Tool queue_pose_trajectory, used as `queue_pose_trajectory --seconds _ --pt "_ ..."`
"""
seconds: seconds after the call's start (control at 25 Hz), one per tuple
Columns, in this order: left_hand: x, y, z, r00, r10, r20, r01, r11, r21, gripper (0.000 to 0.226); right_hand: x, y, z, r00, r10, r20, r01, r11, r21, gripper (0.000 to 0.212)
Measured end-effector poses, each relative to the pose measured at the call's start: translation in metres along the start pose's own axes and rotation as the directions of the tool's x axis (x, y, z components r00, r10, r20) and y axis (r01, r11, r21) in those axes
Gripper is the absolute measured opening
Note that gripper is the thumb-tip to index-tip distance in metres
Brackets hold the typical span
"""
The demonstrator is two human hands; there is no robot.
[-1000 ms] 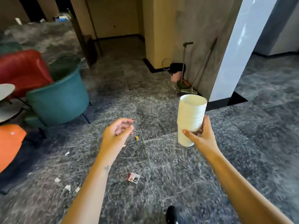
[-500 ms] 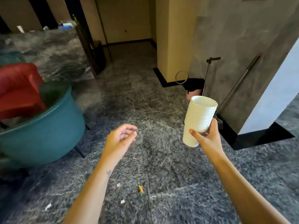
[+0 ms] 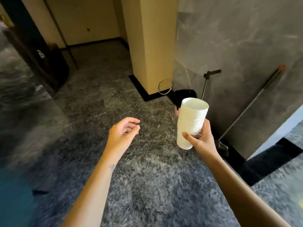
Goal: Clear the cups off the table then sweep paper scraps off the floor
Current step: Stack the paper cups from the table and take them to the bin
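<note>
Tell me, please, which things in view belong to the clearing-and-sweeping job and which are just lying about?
For the job: stack of white cups in the right hand; slanted long-handled tool and T-topped handle against the grey wall, probably for sweeping.
Lying about: wire ring by the yellow pillar; dark stand at left.

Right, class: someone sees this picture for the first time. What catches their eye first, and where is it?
The tall stack of white cups stands out first, gripped by the right hand just right of centre. The left hand is held out empty to its left, fingers loosely curled. Behind, a long-handled cleaning tool leans against the grey wall at right.
</note>
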State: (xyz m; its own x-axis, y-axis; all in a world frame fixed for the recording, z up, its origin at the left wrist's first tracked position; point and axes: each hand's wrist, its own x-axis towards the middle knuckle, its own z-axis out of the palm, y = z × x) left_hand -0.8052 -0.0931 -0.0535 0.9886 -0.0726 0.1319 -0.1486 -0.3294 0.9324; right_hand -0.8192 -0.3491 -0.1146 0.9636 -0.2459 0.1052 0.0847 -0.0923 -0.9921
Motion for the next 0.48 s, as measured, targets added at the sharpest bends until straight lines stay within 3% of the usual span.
queue_pose_trajectory --seconds 0.12,0.48 --pt "0.138 -0.019 0.028 0.996 -0.008 0.086 0.008 1.000 0.004 0.016 0.116 0.020 0.008 0.998 -0.018 -0.061 0.015 0.999 -0.039 0.069" --pt "0.519 -0.064 0.083 0.990 0.000 0.138 0.001 1.000 -0.005 0.016 0.511 0.071 0.039 0.990 -0.025 -0.141 0.023 1.000 -0.020 0.070"
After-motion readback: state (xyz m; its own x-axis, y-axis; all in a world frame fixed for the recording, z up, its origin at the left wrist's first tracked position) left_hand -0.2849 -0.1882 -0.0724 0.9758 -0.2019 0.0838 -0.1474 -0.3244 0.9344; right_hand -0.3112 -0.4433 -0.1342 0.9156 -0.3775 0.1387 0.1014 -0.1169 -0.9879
